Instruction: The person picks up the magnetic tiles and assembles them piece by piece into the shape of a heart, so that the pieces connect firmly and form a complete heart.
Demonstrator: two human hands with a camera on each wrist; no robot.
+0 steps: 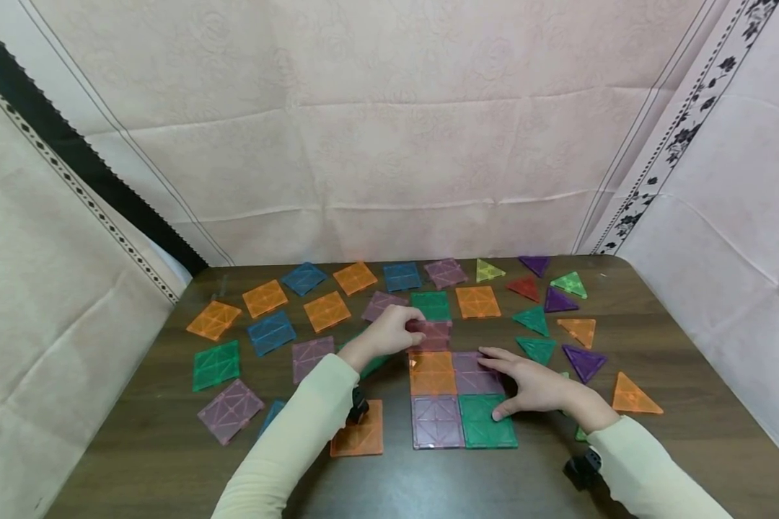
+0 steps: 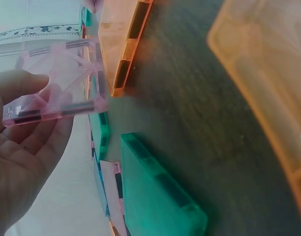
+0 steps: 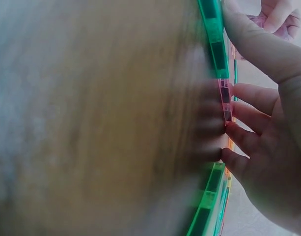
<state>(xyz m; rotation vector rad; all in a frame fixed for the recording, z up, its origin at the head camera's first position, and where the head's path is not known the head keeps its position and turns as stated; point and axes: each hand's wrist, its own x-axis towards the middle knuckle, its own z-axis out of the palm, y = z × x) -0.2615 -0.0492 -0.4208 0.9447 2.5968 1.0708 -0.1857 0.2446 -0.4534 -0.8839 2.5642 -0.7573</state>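
My left hand [image 1: 384, 336] pinches a pink translucent square magnetic tile [image 1: 436, 336] by its edge. In the left wrist view the thumb lies on the face of this pink tile [image 2: 67, 81], fingers behind it. Below it in the head view lies a two-by-two block: an orange tile [image 1: 432, 375], a purple tile [image 1: 470, 371], a lavender tile [image 1: 438, 424] and a green tile [image 1: 487, 429]. My right hand [image 1: 535, 386] rests at the block's right side with fingers spread, the thumb on the green tile and the fingertips at the purple one.
Loose orange [image 1: 213, 321], blue [image 1: 271, 332], green [image 1: 216, 365] and purple square tiles [image 1: 231, 411] lie at the left and back. Several triangle tiles, such as an orange one [image 1: 632, 396], lie at the right. An orange square [image 1: 366, 436] is under the left forearm.
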